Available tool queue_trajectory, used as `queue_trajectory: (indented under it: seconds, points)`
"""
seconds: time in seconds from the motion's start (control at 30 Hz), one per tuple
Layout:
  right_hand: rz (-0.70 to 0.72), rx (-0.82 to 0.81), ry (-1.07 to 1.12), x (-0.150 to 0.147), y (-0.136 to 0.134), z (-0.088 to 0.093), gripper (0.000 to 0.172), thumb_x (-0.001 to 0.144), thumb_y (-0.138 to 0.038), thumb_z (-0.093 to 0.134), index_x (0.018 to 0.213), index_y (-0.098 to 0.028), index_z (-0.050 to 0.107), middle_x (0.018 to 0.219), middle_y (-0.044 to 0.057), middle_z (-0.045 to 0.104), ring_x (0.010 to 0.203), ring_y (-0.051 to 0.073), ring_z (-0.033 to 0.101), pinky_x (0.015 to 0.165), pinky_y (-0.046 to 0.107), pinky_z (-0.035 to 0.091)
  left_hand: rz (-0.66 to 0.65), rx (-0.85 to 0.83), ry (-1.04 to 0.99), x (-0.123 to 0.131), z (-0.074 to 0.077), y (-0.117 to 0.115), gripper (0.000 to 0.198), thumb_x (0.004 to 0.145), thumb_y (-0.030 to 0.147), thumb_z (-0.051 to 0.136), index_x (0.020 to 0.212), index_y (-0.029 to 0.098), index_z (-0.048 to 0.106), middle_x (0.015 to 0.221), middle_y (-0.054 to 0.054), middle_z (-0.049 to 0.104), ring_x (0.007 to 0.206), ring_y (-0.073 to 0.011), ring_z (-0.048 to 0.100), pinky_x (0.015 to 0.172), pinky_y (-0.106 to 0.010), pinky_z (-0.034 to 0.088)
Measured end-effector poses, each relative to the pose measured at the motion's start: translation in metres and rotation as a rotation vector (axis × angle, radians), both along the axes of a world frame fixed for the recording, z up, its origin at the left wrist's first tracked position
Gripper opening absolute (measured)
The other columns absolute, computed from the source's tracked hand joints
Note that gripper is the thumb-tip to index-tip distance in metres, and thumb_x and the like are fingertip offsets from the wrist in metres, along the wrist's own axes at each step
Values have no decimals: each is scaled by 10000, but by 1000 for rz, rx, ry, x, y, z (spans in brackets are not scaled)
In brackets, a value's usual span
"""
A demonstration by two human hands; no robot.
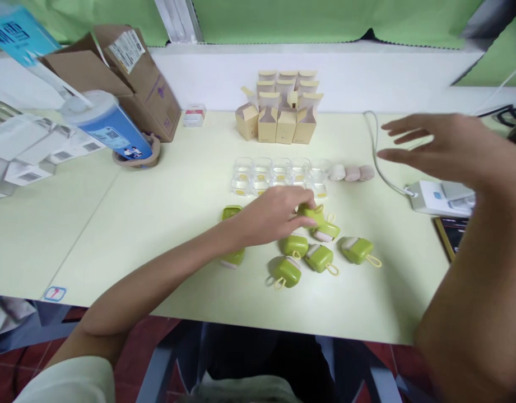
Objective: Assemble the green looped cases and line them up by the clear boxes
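My left hand point(278, 215) reaches across the table, fingers pinched on a small green case point(311, 215) with a yellow loop. Right under it lies another green case point(330, 229), touching or nearly so. Closer to me are several more, among them a green case point(320, 257) and one set apart on the right, a green case point(358, 251). My left forearm partly covers a green piece point(231, 211) and a green piece point(236, 257). Raised over the table's right side, my right hand point(451, 143) has its fingers apart and holds nothing.
Behind the cases stand two rows of clear plastic cups point(263, 167), with small pale puffs point(352, 173) beside them. Open beige boxes point(286, 126) are at the wall. Left: a blue canister point(115, 129) and cardboard box point(152, 84). Right: a white power strip point(440, 198) and cable.
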State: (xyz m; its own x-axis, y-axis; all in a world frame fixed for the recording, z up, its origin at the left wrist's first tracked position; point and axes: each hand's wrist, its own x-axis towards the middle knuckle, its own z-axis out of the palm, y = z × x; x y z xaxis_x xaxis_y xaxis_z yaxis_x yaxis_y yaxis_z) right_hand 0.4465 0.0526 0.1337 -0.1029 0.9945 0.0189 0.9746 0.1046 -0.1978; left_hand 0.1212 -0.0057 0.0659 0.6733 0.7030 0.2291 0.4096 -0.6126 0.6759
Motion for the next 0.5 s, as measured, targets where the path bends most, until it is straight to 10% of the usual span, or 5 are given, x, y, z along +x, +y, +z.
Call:
queue_trajectory:
  seconds: [0.1,0.2,0.33,0.5]
  points:
    - [388,-19,619,-35,-28,24,561,988,-617,809,1490,-375,744,1477,68,781,1234,297,798,953,471,678,172,-81,-362,-10,20,4,272,1053,466,764,990,205,725,1078,-56,831,1007,-191,806,910,-385,701]
    - [656,26,734,-83,-45,24,624,920,-554,910,1509,-504,707,1530,-16,741,1259,300,781,959,476,732,282,-131,-504,-19,29,11,380,1098,575,669,988,212,692,985,-43,806,978,-203,828,880,-448,747]
    - [489,400,466,-130,-48,2,467,1019,-484,788,1479,-419,742,1472,72,711,1239,326,758,1019,487,714,314,-247,-572,-25,25,21,409,1140,592,578,980,219,631,926,-37,769,998,-223,838,860,-477,767]
    - [452,456,323,-141,-46,-12,472,1103,-480,605,1572,-471,653,1427,70,751,1256,348,748,1067,549,682,396,-199,-601,-21,21,22,300,1106,544,666,1186,259,615,1229,-65,766,1144,-211,810,874,-392,755]
